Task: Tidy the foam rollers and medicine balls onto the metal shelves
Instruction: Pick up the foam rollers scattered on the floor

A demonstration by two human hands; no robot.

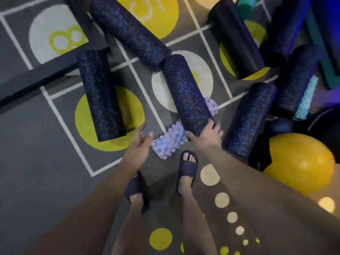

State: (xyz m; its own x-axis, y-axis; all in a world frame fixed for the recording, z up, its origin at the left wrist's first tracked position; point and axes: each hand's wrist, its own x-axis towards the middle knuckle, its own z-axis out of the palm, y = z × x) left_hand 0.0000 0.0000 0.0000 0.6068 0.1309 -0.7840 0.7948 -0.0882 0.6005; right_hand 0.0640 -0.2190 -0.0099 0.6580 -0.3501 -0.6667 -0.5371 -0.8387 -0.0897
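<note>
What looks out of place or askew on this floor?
Dark foam rollers lie scattered at all angles on the floor. One speckled roller, gripped by the right hand, lies across a lilac knobbly roller.

A grey carpeted floor (27,144) is marked with white grid lines and numbered yellow and white circles. Speckled foam rollers are scattered on it: a left roller (100,94), an upper roller (128,32), a right roller (248,120). A middle roller (184,89) is laid across a lilac knobbly roller (168,143), and a yellow ball (301,162) is set at the right.
</note>
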